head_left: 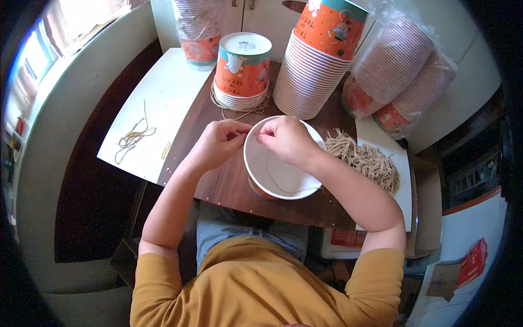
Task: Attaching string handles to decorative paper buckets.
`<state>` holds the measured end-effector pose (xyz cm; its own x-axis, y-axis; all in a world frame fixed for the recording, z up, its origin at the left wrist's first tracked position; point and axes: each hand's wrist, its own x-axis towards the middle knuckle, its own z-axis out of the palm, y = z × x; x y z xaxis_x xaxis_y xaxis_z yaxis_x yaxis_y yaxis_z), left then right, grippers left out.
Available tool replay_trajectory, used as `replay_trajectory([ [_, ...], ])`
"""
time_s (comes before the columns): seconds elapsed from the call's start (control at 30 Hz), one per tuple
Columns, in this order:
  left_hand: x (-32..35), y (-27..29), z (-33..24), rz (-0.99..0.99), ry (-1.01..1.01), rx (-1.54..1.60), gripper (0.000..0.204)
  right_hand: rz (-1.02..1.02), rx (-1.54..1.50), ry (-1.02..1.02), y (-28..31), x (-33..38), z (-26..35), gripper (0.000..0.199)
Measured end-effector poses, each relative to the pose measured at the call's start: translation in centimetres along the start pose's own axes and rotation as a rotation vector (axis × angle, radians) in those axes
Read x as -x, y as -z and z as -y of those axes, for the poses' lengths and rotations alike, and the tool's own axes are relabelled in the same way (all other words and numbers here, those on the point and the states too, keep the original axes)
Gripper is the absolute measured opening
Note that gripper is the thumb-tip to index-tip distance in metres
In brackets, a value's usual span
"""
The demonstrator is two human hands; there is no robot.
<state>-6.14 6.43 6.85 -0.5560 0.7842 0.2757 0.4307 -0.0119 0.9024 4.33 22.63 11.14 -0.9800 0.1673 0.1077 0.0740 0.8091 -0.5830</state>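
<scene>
A paper bucket (280, 169) with a white inside stands mouth up in front of me, tilted slightly. My left hand (220, 143) is outside its left rim, thumb and fingers pinched together; what they pinch is too small to make out. Over the mouth reaches my right hand (287, 140), its fingertips closed just inside the same stretch of rim. From those fingertips a thin beige string (269, 170) hangs into the bucket and runs out over the near right rim. A tangled heap of cut strings (365, 161) lies beside my right forearm.
Behind the bucket, an upturned orange bucket (242, 71) stands on others with string looped around its base. A tall nested stack (313, 71) leans beside it. Bagged stacks (395, 68) are at right, another (199, 32) at back left. Loose string (131, 140) lies on the left white board (158, 98).
</scene>
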Motion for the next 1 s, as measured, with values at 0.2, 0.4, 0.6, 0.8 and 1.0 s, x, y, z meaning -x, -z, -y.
replay_trajectory([
  [0.2, -0.4, 0.1, -1.7, 0.058, 0.026, -0.008, 0.022, 0.023, 0.033, -0.04, -0.1, -0.5, 0.7, 0.013],
  [0.4, -0.8, 0.9, -2.9, 0.168, 0.106, -0.198, 0.014, 0.126, 0.066, 0.049, 0.5, -0.8, 0.7, 0.011],
  [0.6, 1.4, -0.6, -3.4, 0.031, -0.1, -0.436, 0.015, 0.376, -0.059, 0.08, 1.6, -0.9, 0.5, 0.019],
  [0.8, 4.3, 0.6, -4.1, 0.092, 0.386, 0.287, 0.014, 0.542, -0.232, -0.167, 5.6, 1.1, 0.8, 0.021],
  [1.0, 6.2, 0.9, -4.8, 0.05, 0.301, 0.692, 0.011, 0.507, -0.256, -0.074, 7.4, 2.3, 2.7, 0.014],
])
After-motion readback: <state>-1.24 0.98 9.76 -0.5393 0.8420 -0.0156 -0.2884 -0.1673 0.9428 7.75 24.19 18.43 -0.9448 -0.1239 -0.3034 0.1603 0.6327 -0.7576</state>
